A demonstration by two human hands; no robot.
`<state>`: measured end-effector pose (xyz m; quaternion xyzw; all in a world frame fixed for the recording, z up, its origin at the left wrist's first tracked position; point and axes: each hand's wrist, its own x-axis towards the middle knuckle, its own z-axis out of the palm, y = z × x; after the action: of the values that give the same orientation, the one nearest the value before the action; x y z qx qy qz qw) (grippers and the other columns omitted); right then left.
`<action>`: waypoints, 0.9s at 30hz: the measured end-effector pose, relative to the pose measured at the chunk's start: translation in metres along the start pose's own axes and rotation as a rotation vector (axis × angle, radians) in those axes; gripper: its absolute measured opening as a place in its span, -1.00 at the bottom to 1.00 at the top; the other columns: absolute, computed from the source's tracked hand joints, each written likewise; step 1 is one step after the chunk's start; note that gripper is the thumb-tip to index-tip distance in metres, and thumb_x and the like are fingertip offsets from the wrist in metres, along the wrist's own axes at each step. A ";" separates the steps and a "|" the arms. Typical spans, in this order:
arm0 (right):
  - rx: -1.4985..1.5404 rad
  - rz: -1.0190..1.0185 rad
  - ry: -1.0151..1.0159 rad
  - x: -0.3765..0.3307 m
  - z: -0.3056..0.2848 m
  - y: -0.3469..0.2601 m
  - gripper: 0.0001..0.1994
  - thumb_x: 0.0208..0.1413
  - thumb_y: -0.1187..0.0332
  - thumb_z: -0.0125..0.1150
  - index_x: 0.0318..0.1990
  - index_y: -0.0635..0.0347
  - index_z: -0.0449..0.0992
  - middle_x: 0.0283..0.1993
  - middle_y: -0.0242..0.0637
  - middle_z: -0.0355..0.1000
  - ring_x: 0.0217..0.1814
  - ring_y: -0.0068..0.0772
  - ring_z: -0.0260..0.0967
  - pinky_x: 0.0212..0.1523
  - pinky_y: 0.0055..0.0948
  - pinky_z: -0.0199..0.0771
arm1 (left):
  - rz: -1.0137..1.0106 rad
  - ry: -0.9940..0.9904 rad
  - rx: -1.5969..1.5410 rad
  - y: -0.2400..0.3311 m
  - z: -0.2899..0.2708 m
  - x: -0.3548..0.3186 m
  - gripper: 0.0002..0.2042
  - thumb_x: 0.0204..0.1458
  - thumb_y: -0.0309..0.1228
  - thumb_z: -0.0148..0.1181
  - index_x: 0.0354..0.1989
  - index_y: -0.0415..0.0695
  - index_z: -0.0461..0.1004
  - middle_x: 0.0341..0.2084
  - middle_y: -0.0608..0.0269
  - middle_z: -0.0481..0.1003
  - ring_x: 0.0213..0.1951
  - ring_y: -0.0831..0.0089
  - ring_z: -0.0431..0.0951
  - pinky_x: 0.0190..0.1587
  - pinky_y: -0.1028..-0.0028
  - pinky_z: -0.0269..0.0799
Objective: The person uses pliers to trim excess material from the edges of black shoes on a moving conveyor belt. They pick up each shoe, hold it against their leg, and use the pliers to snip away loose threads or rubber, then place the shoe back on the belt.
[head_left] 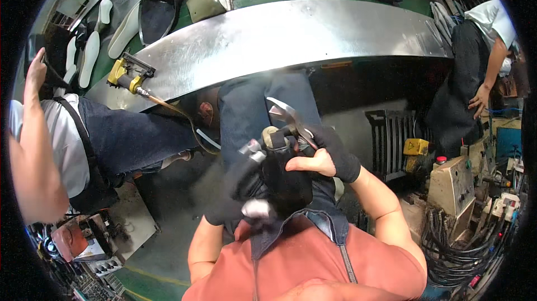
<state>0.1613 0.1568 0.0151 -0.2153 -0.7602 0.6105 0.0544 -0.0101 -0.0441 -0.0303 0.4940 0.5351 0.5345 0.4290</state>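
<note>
Steel workbench [291, 32] spans the top, yellow air stapler [126, 73] lying on it. Black upholstered piece [282, 181] at chest height. Right hand [327, 158] clamps its top edge plus pliers [288, 116]. Left hand [238, 192] blurred, grip unclear.

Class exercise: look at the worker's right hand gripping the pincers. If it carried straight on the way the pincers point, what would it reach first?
Probably the steel table. The right hand aims the pincers up and away, toward the table's near edge; depth is unclear.
</note>
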 end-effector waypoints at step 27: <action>-0.103 -0.033 -0.011 -0.002 0.032 0.026 -0.44 -0.01 0.05 0.32 0.14 0.07 0.43 -0.17 -0.14 0.41 -0.11 -0.14 0.32 -0.07 -0.29 0.27 | -0.459 0.325 -0.086 0.044 0.022 0.048 -0.79 0.00 -0.56 0.21 -0.15 -0.22 0.56 -0.22 0.18 0.55 -0.18 0.42 0.54 -0.14 0.43 0.45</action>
<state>0.1587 0.1310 -0.0170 -0.2020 -0.7945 0.5706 0.0491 0.0080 0.0036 0.0155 0.2492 0.6713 0.5180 0.4679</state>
